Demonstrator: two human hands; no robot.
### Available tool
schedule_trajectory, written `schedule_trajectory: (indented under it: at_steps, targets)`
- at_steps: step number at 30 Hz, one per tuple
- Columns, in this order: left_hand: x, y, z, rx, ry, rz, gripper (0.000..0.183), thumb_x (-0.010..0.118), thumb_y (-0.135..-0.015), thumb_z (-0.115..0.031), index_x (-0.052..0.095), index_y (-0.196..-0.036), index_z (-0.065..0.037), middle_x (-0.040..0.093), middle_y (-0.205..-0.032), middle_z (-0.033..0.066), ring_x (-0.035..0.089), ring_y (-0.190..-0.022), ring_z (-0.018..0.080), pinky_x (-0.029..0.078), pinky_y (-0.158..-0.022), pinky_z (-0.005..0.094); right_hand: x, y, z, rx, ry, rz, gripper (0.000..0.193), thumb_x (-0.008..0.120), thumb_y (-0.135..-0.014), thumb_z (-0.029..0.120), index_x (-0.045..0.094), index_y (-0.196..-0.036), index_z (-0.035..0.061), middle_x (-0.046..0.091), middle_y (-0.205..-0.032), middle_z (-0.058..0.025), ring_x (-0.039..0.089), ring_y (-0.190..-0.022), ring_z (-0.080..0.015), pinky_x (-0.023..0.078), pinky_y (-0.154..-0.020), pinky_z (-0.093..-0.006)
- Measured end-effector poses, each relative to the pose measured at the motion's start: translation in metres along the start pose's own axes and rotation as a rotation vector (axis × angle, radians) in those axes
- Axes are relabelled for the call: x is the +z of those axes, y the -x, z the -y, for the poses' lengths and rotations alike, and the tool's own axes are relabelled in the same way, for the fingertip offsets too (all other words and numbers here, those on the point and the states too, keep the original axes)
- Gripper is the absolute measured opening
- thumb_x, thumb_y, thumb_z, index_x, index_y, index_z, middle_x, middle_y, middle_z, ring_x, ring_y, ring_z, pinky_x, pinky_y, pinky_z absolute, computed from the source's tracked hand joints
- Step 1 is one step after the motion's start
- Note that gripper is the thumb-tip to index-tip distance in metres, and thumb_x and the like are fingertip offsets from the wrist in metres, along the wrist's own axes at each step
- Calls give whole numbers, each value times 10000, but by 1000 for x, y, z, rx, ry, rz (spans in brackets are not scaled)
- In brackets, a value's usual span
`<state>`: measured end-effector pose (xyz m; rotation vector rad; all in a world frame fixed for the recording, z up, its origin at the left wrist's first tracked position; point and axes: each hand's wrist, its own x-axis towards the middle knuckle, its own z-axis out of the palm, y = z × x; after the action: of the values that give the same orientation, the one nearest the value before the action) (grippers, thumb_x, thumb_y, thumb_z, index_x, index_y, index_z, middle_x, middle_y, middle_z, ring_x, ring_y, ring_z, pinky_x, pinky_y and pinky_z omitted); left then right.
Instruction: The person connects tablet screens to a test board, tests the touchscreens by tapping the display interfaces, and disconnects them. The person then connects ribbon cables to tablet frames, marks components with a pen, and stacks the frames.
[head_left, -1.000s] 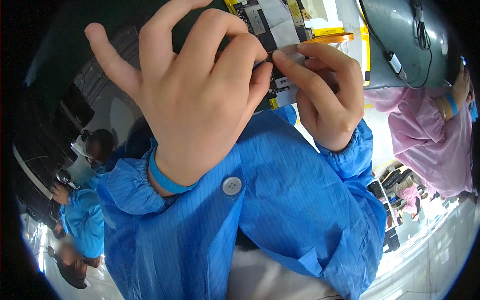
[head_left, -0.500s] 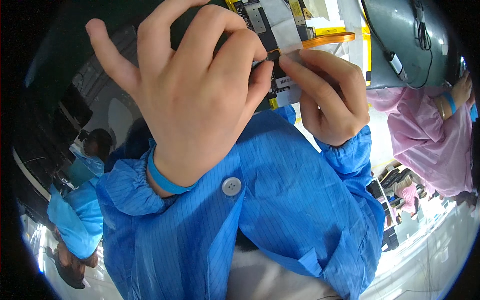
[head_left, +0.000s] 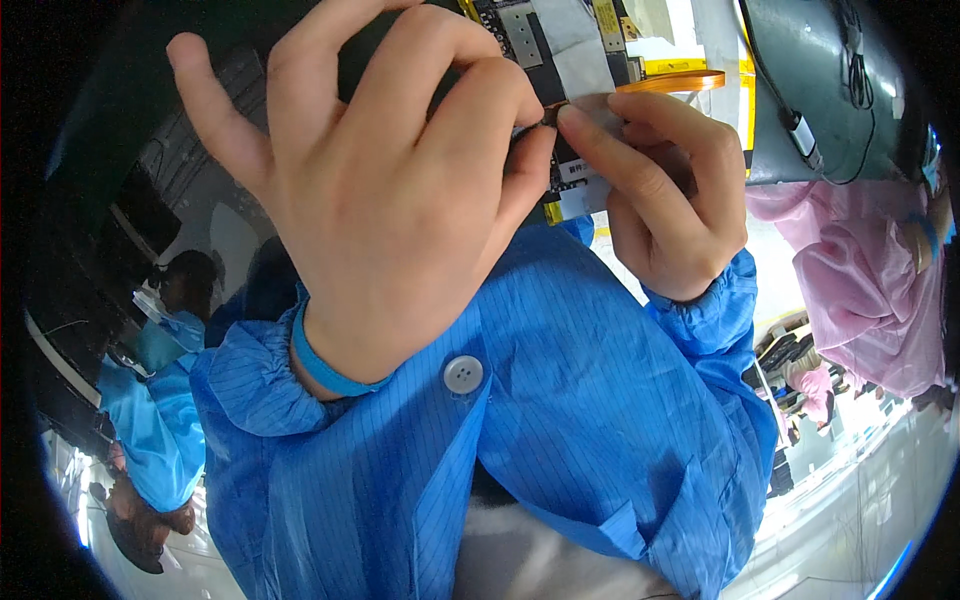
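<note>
A dark circuit board with yellow-edged parts lies at the top, a grey-white strip running over it. Over its left side is my left hand, thumb and forefinger pinched together near a small dark connector; whatever they hold is hidden. My right hand reaches in from the other side, its curled fingers bringing one fingertip against that connector. An orange flex cable loops out just above the right hand's fingers. Whether those fingers grip it cannot be seen.
On the dark green table at right lies a black cable with a silver plug. A person in pink sits beyond it. Someone in light blue is at the lower left.
Board, orange cable and right hand sit slightly farther right in the picture. Both hands keep nearly the same pose at the connector.
</note>
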<state>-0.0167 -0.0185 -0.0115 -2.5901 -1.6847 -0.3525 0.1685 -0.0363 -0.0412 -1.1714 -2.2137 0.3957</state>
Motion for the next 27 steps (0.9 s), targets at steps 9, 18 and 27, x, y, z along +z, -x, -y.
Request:
schedule_trajectory:
  at_steps: [9,18,27]
  targets:
    - [-8,-3,-1,-15,27,55,186,798,-607,-244,639,-702,-253,606,-906,-118,499,-1143,163,86,-1081,579,0,-9,1,-61,40,-28,396,641,-536,10,708,-925,46,589,-938,-85,523,-690,-175,460,-580,-256]
    - [-19,-3,-6,-89,222,-22,184,768,-630,-237,625,-735,-187,568,-902,-50,481,-1132,208,73,-1080,627,-22,-27,7,124,-125,-36,364,596,-660,-62,679,-1000,39,580,-981,-127,553,-732,-251,484,-655,-328]
    - [-74,34,42,-259,325,-56,433,614,-806,-408,594,-1132,-122,576,-1106,69,465,-1171,272,49,-1093,588,-22,-51,0,227,95,-23,332,528,-789,-67,663,-1063,64,578,-1047,-128,542,-871,-283,460,-765,-366]
